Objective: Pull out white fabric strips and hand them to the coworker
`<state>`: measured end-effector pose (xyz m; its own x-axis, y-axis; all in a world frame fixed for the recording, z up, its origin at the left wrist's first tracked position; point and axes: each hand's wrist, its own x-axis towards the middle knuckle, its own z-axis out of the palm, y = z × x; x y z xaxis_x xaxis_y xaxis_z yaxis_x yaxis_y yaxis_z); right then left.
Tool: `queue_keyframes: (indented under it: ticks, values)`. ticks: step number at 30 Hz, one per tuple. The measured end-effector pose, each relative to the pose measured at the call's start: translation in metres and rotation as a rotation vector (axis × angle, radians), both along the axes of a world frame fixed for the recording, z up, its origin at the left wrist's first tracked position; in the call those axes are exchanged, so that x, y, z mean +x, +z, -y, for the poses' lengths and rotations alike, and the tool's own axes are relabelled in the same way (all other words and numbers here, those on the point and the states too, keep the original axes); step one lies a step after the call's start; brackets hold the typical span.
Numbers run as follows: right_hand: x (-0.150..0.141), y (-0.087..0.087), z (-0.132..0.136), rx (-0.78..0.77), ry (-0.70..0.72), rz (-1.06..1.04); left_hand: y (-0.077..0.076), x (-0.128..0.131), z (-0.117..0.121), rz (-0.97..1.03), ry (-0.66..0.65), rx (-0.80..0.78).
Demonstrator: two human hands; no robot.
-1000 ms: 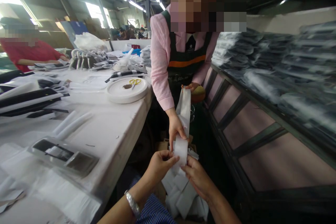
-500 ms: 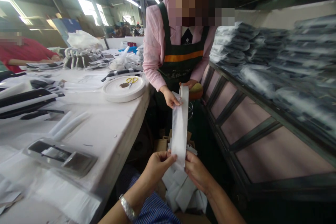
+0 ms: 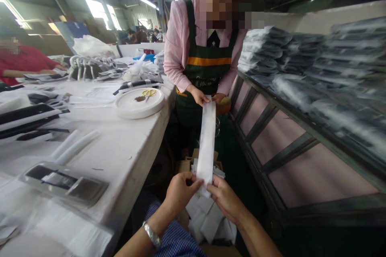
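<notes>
A long white fabric strip (image 3: 206,140) stretches between me and a co-worker. My left hand (image 3: 182,190) pinches its near end at the left edge, thumb on top. On the right edge of that same end, my right hand (image 3: 224,196) grips with thumb and fingers. The co-worker's hands (image 3: 200,97) hold the far end, in front of a dark green apron (image 3: 208,76). Below the strip, a pile of white cut pieces (image 3: 209,219) lies in a cardboard box, partly hidden by my hands.
On the left, a white table (image 3: 141,144) carries a large white roll (image 3: 120,108), yellow-handled scissors (image 3: 148,93) and a clear plastic case (image 3: 64,182). A dark-framed cart (image 3: 289,154) with bagged stacks (image 3: 356,56) runs along the right. Another person in red (image 3: 27,62) sits far left.
The co-worker's left-side hand has moved up to the strip's far end, and the strip now lies flatter and straighter. My hands keep their grip on the near end.
</notes>
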<state>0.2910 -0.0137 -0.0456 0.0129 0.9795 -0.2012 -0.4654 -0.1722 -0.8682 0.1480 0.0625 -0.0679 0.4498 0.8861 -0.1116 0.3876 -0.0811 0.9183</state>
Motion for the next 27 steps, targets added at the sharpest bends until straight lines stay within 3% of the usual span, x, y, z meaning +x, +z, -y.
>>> queue_keyframes:
  ticks: [5, 12, 19, 23, 27]
  values:
    - [-0.002, 0.008, 0.001, 0.009, -0.001, -0.101, 0.003, 0.002, 0.001, -0.062, 0.009, 0.055]
    - [-0.006, 0.01, -0.001, 0.021, -0.032, -0.168, 0.02, 0.003, 0.005, -0.129, 0.041, 0.107]
    - [-0.013, -0.015, -0.008, -0.081, -0.297, 0.084, 0.013, 0.012, 0.011, -0.054, 0.035, 0.11]
    - [-0.004, -0.03, -0.008, -0.112, -0.291, 0.163, 0.008, 0.004, -0.002, 0.08, -0.022, 0.02]
    - [0.001, -0.036, -0.007, -0.155, -0.292, 0.11, 0.012, 0.006, -0.025, 0.205, 0.02, -0.151]
